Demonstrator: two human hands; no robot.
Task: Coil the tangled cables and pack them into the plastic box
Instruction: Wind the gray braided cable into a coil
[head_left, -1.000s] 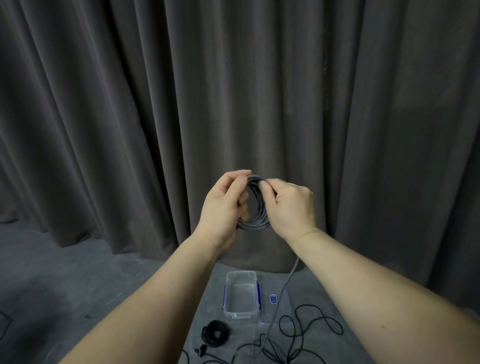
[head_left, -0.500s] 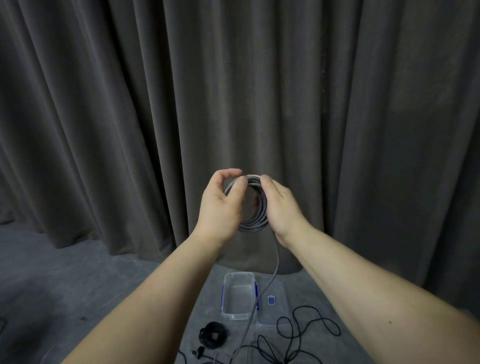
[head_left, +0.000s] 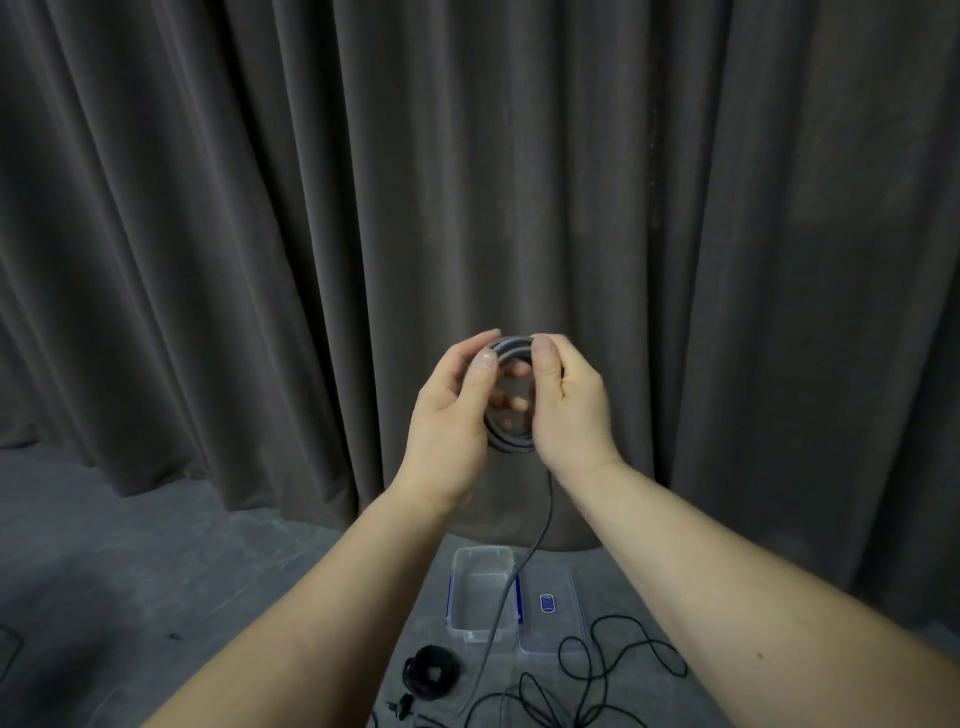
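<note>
Loose tail (head_left: 540, 535) swung left across box (head_left: 480, 558) — hands (head_left: 447, 415) gripping coil (head_left: 511, 444)

I have one view only, from the head camera, wide-angle; it faces forward and slightly down toward a dark curtain (head_left: 675, 234); both forearms reach in from the bottom edge, the hands held up near the lens at centre; the grey floor (head_left: 130, 571) lies farther off, low in frame.
</note>
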